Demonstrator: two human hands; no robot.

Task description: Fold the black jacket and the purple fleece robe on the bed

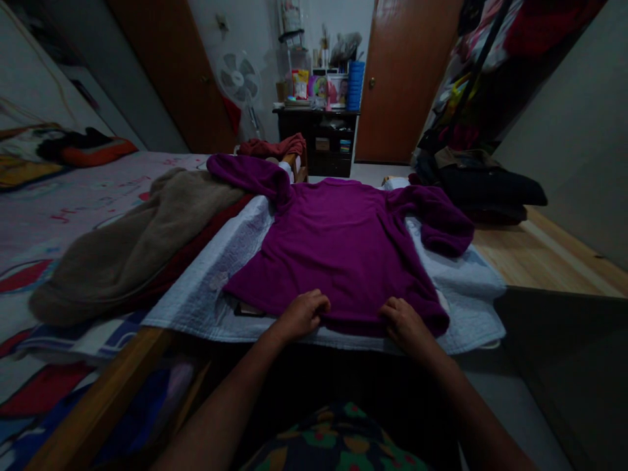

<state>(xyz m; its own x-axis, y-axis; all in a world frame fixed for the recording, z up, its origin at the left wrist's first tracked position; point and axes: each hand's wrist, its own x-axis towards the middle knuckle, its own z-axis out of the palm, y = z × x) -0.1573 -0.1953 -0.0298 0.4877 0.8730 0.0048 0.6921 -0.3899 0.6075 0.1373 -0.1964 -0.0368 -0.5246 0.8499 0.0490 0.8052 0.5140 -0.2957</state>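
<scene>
A purple long-sleeved top (343, 242) lies spread out on a pale blue quilted cloth (206, 288), its neck at the far end and its hem toward me. One sleeve reaches left over a brown garment; the other bends down at the right. My left hand (305, 314) is closed on the hem left of centre, fingers curled. Farther right along the same edge, my right hand (403, 320) pinches the hem too. The fingertips of both hands are partly hidden by the fabric. A dark flat object (249, 310) peeks out under the hem's left corner.
A brown fleece garment (132, 242) lies on the bed (98, 196) at the left. Folded dark clothes (490, 186) are stacked on a wooden surface (564, 255) at the right. Farther back stand a white fan (239, 78) and a dark cabinet (316, 131).
</scene>
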